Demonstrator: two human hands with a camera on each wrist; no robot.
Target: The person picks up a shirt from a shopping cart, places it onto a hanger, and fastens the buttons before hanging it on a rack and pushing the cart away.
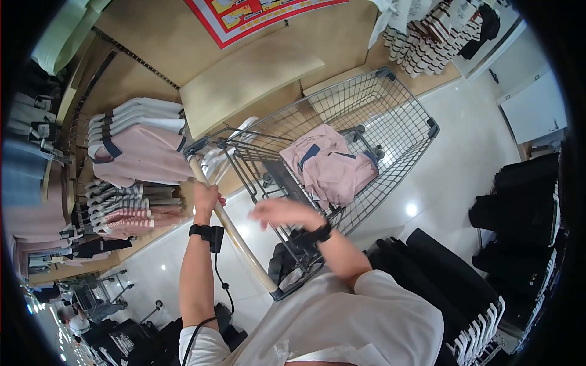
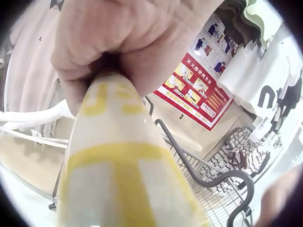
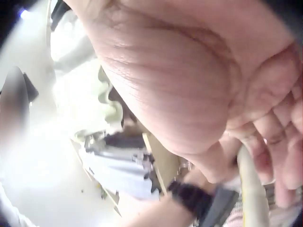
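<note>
My left hand (image 1: 206, 198) grips the pale cart handle (image 1: 244, 250) near its far end; in the left wrist view the fingers of the left hand (image 2: 128, 38) wrap round the handle (image 2: 128, 165), which bears yellow lettering. My right hand (image 1: 284, 213), slightly blurred, is in the air over the near end of the cart, to the right of the handle. In the right wrist view its palm shows and the fingers of the right hand (image 3: 203, 80) are loosely bent with nothing held. Pink garments with navy trim (image 1: 332, 165) lie in the wire cart (image 1: 390, 116).
Pink and white shirts (image 1: 137, 152) hang on a rack at the left. Black trousers (image 1: 439, 274) hang at the lower right, with more black clothes (image 1: 516, 207) beyond. A wooden shelf (image 1: 250, 85) and a red-bordered poster (image 1: 256, 15) are on the wall. Another cart (image 1: 91, 293) stands lower left.
</note>
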